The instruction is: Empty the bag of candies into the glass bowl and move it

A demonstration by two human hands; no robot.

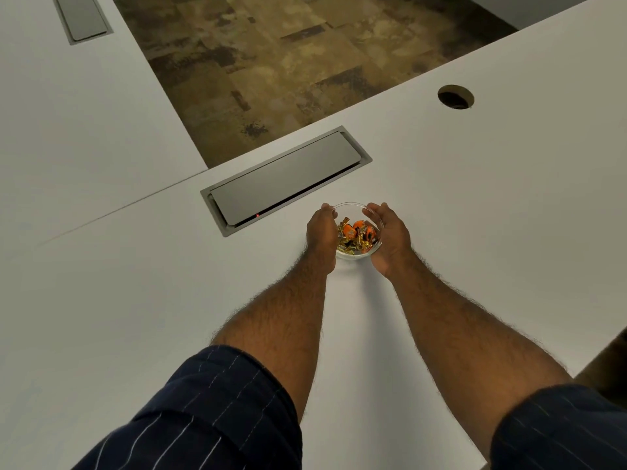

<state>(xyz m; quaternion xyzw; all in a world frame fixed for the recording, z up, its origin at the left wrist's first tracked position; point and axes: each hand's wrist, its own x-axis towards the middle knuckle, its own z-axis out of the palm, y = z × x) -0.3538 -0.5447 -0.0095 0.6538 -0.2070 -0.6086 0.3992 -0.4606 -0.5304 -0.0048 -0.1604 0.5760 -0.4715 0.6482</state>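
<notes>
White and matte, the worktop carries a small clear glass bowl near its middle, just in front of a long grey metal cable-box lid set flush into the surface. Inside the bowl lies a loose heap of wrapped candies, some in shiny gold foil and some in orange wrappers with dark print; they fill the lower part and stay below the rim. The left hand cups the bowl's left wall, its fingers curled around the far rim. The right hand mirrors it on the right wall, fingers wrapped over the rim, so both hands grip the bowl between them. Both forearms are bare and reach straight forward, with dark navy pinstriped sleeves rolled above the elbows. Farther right, a round cable hole pierces the worktop, and mottled brown carpet shows beyond its edge.
</notes>
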